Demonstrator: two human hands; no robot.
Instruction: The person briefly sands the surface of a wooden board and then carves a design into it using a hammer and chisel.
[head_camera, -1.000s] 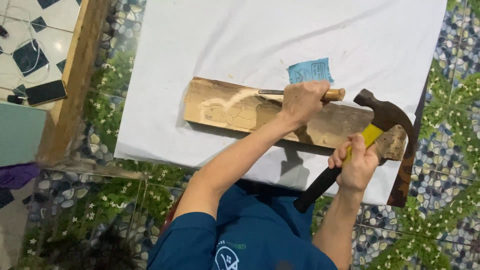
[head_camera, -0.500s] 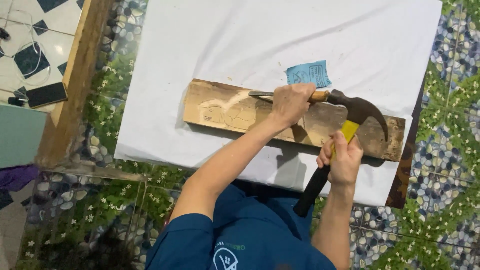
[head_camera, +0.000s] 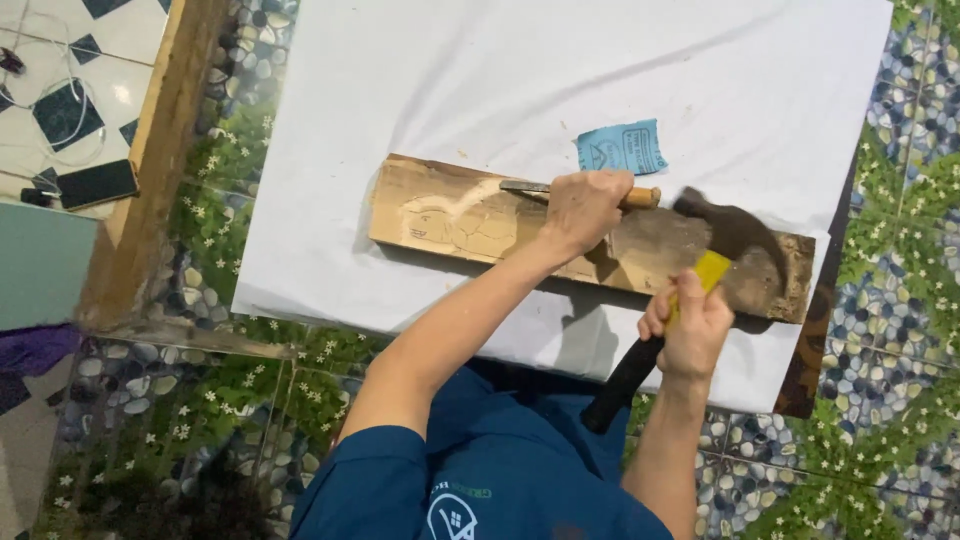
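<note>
Chisel (head_camera: 540, 188): I see it flat on the wooden plank (head_camera: 450, 215), on the white cloth (head_camera: 420, 90).
Left hand (head_camera: 583, 208): closed around the chisel handle, same place as before.
Right hand (head_camera: 688, 325): grips the hammer (head_camera: 730, 235) tight; its head sits beside the chisel end, as 0.5 s ago.
Blue paper (head_camera: 622, 147): unmoved.

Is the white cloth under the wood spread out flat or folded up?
Spread out. The white cloth lies open under the wooden board, with only soft wrinkles, and reaches past the board on every side.
</note>
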